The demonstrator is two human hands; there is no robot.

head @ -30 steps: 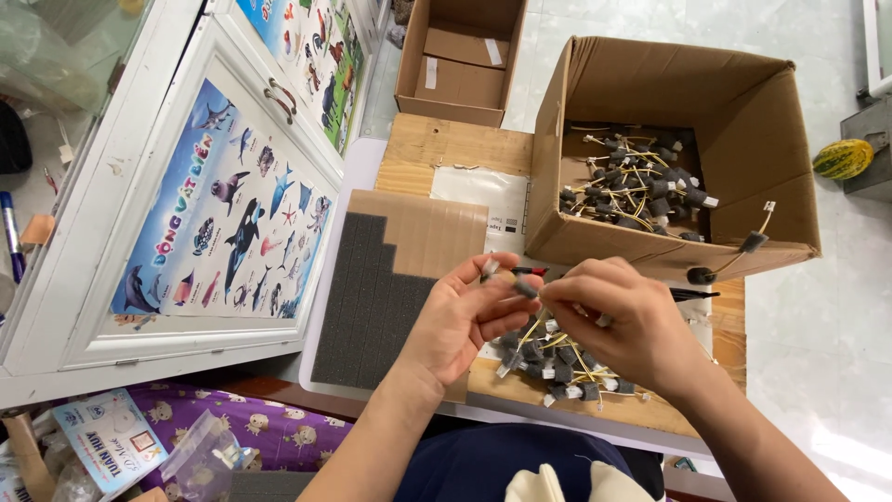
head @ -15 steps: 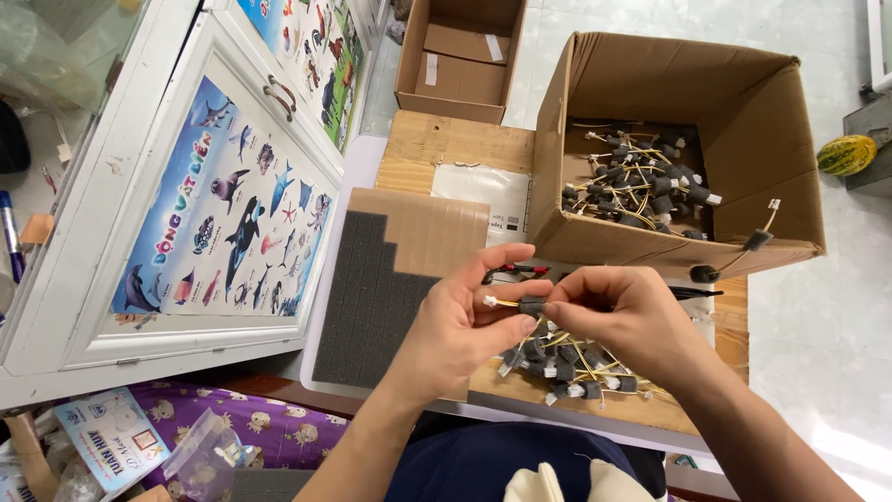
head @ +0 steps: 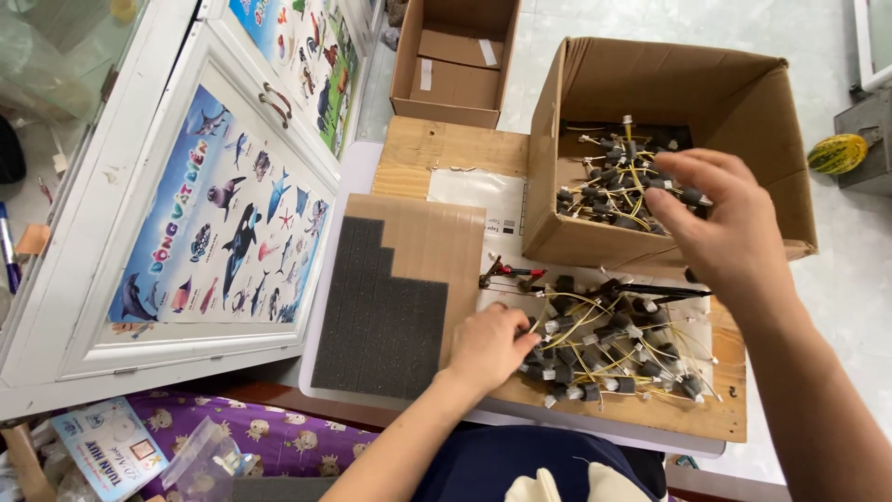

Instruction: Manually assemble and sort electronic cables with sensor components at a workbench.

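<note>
Yellow-wired little components (head: 613,349) lie heaped on the wooden bench (head: 437,153), light, springy, prone to tangle; I'd pinch one by its dark barrel. My left grip (head: 490,344) rests curled on the heap's near edge. My right grip (head: 720,218) pinches one piece over the cardboard box (head: 734,93). Foam pad (head: 376,311) lies left.

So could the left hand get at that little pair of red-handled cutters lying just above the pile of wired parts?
Probably yes. The left hand rests on the pile of small grey parts with yellow wires, and the red-handled cutters lie just beyond its fingers on the white sheet, with nothing lying between them.
</note>
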